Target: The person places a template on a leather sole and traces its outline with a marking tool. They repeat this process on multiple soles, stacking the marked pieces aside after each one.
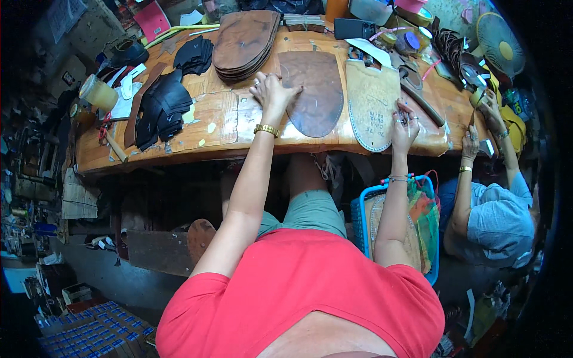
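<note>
My left hand [271,90] lies flat with fingers spread on the left edge of a dark brown, tongue-shaped leather piece [313,92] on the wooden workbench [221,128]. My right hand [404,125] grips a thin pen-like tool at the right edge of a tan cardboard pattern [371,104] of the same shape, which lies just right of the leather piece. A stack of brown leather pieces [245,42] sits behind my left hand.
Black leather cut-outs [161,107] and a tape roll [98,92] lie at the bench's left. Tools, tins and a dark strap pile [450,51] crowd the back right. Another person [495,209] works at the right end. A blue basket [364,209] stands below.
</note>
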Tool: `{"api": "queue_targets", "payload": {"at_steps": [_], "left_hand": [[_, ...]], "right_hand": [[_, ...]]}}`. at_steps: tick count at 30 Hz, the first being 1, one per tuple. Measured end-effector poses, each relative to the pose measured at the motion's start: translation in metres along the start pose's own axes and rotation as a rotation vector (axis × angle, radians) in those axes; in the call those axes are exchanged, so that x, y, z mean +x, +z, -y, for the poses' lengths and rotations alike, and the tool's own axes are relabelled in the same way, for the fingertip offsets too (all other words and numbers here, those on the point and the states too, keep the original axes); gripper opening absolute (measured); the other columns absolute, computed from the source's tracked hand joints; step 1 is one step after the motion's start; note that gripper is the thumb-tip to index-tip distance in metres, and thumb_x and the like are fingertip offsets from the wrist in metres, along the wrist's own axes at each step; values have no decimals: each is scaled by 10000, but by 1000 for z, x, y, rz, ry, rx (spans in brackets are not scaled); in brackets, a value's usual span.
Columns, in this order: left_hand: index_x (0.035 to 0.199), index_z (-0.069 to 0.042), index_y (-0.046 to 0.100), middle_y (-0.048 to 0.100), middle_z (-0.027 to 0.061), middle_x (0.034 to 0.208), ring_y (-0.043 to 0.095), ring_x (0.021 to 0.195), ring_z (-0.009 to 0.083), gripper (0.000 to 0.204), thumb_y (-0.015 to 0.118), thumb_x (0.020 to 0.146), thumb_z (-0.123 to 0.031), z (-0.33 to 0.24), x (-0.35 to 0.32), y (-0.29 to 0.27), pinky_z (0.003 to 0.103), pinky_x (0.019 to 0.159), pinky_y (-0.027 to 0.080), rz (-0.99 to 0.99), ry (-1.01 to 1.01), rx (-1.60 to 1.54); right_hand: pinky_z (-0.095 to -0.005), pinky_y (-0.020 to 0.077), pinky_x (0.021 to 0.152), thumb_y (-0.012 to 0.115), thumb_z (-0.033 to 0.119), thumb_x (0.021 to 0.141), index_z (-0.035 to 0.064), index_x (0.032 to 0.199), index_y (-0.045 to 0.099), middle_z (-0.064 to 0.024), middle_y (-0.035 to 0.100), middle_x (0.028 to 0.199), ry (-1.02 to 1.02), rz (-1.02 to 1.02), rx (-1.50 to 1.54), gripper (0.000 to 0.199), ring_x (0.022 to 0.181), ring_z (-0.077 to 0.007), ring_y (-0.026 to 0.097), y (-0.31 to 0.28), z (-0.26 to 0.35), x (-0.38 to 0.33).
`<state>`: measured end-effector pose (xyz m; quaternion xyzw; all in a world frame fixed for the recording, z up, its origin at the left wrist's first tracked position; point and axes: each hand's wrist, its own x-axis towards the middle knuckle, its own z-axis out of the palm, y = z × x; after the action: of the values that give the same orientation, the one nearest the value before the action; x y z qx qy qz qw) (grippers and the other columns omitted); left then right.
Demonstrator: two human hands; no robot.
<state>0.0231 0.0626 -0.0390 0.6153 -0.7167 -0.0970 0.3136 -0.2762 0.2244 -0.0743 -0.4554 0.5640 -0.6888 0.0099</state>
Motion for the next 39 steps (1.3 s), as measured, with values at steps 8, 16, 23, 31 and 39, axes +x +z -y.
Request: {"api": "queue_targets", "payload": {"at_steps": [8,16,23,31,39], "left_hand": [[1009,-70,606,566,132,1035,516,1069,275,639,846,513,-393,-11,8,-4,424,923,335,109,-43,-44],[1085,-42,417,529,69,914,567,829,138,479,692,700,33,-20,22,2,287,737,458,-74,347,-889],[1161,-25,442,600,106,1005,601,869,163,492,701,751,60,14,134,-79,250,738,513,-140,440,-909],[1127,-31,489,666,165,918,662,817,270,623,849,634,-158,137,215,-54,366,726,535,-207,170,-397],[1255,-53,487,483,188,1217,422,1157,389,666,648,806,-519,85,142,-92,509,934,377,-535,281,-69]], "right_hand": [[-365,462,831,685,66,741,11,1026,643,-184,657,974,-139,27,-538,293,924,-325,613,7,26,-6],[-363,473,884,681,6,745,-7,1031,629,-207,639,1133,-151,0,-370,291,1037,-302,627,9,19,-2],[-302,514,810,658,-30,768,-34,1027,617,-209,631,1156,-60,3,-325,263,1090,-235,610,6,24,-6],[-283,503,796,658,-23,775,-50,1003,621,-193,643,1142,7,22,-388,232,999,-227,637,19,35,-4],[-254,481,684,681,13,781,-22,1005,644,-98,686,967,0,-11,-413,229,804,-135,619,5,29,-8]]}}
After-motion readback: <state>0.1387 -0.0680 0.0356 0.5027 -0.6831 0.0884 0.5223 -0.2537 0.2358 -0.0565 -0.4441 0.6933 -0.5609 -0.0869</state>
